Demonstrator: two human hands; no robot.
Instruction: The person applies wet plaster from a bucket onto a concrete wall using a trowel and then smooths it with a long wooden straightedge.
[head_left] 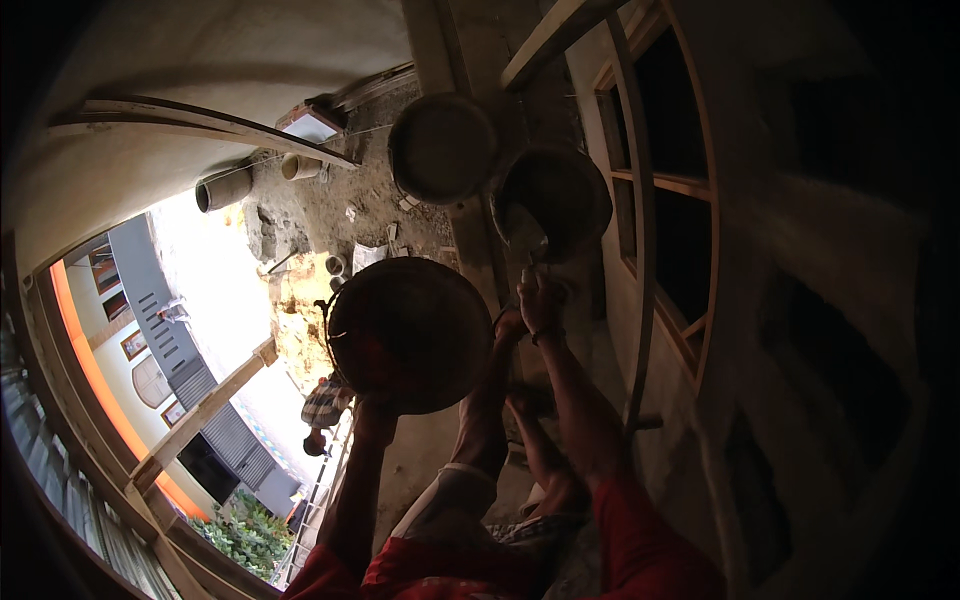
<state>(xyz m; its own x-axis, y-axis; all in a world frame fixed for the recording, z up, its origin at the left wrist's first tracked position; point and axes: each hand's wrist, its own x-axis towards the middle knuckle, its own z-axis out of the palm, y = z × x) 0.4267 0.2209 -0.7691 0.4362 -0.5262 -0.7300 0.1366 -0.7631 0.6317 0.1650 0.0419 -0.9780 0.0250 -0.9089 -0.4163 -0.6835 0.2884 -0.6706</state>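
A large round dark bucket (410, 335) is held up in front of me, tilted, with a thin handle at its left side. My left hand (375, 422) is closed on its near lower edge; the fingers are mostly in shadow. My right hand (541, 300) is closed around the handle of a trowel (527, 238). The trowel's blade reaches into a second round bucket (590, 200) on the right, over grey contents too dark to make out. Beyond them stands another round dark container (442, 150), near the second bucket.
Narrow planks (473, 245) run away below me. Wooden poles (640, 230) and a window frame (708, 250) stand at the right. Far below at left are rough ground with a cylindrical container (224, 188), a person in a checked shirt (326, 402), and a ladder (318, 500).
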